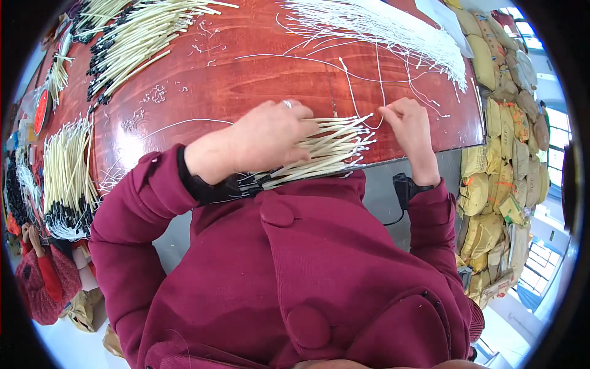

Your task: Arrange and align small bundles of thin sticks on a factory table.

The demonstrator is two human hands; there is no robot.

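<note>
Cream-coloured thin sticks [329, 147] lie in a bundle at the table's near edge, with white tips to the right and black ends to the left. My left hand [270, 136], a ring on one finger, reaches across the bundle with its fingers bent; a stick seems to come out from under the fingertips, though the grip is partly hidden. To the right of the white tips, my right hand [409, 126] pinches a thin white cord [380, 80] between thumb and forefinger. The cord runs in a loop across the table.
A pile of white cords [381, 31] lies at the far right of the reddish table [246, 86]. More cream sticks with black ends [138, 43] lie far left, others [66, 163] near left. Stacked yellow sacks [491, 184] stand on the right. Another person's sleeve [52, 280] shows lower left.
</note>
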